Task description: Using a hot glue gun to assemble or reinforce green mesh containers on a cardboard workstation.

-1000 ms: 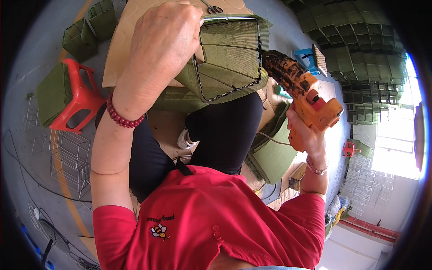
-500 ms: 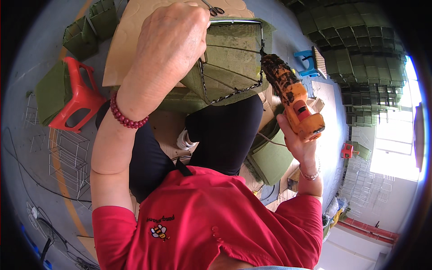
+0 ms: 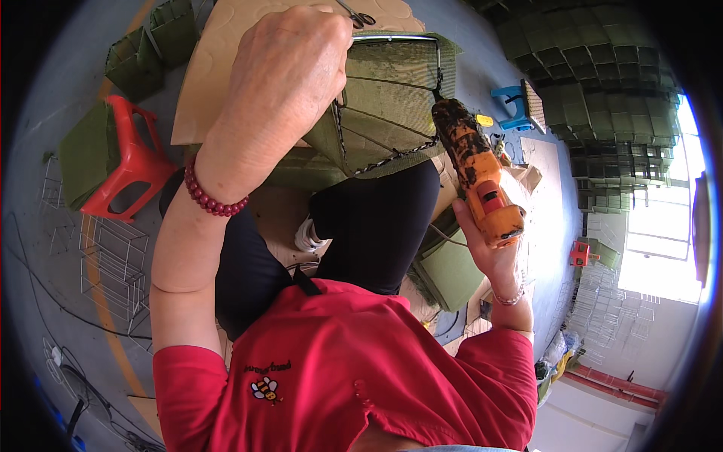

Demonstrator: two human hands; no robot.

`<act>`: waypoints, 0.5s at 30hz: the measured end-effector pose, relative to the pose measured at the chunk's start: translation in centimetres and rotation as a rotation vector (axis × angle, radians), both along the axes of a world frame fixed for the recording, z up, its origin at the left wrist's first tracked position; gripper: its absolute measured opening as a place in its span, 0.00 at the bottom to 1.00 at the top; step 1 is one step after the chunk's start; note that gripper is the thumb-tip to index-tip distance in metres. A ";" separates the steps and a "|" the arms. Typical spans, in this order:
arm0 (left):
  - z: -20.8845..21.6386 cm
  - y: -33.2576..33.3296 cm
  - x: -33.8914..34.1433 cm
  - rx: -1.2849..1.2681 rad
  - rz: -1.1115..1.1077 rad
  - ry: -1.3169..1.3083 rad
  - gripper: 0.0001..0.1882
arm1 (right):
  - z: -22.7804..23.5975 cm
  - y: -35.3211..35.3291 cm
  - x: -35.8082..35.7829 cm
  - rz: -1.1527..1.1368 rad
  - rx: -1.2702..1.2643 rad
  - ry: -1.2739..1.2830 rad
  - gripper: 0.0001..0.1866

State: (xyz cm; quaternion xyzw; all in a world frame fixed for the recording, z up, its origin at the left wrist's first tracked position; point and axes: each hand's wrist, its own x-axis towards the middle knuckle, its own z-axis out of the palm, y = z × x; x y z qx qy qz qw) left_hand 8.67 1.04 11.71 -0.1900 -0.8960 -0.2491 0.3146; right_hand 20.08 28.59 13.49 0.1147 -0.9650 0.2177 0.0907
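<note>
My left hand [image 3: 290, 68] is closed, with its fingers turned away, on the upper left corner of a wire frame covered in green mesh [image 3: 388, 83]. Black lumpy lines run along the frame's wires and sides. To the right, my right hand [image 3: 493, 256] grips an orange hand-held tool smeared with black [image 3: 474, 169]; its exact kind does not show. The tool's black-coated end is close to the frame's right upright. Most of my right fingers are hidden behind the tool's body. The mesh piece rests over my knees.
A red stool [image 3: 135, 162] with green mesh pieces stands at left, near bare wire frames [image 3: 113, 260]. Scissors [image 3: 359, 15] lie on cardboard [image 3: 203, 98] beyond my left hand. A blue stool [image 3: 516, 109] is at far right, beside stacked green mesh boxes [image 3: 614, 113]. Folded green mesh [image 3: 452, 271] lies by my right knee.
My right hand has drawn the orange tool slightly toward me and left, its black end moving down along the frame's right side. My left hand stays in place.
</note>
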 end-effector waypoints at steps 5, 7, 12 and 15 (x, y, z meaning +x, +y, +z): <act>0.3 0.0 0.4 -0.008 0.002 -0.021 0.09 | 0.1 -0.2 0.0 -0.015 0.033 0.009 0.14; 0.5 0.1 0.5 -0.008 -0.001 -0.032 0.10 | 0.1 -0.1 0.0 -0.022 0.037 0.007 0.14; 0.4 0.1 0.5 -0.008 0.007 -0.034 0.10 | 0.0 -0.5 -0.1 0.006 0.049 0.007 0.14; 0.3 0.0 0.4 -0.011 0.012 -0.028 0.10 | -0.5 0.1 0.1 -0.021 0.048 -0.036 0.15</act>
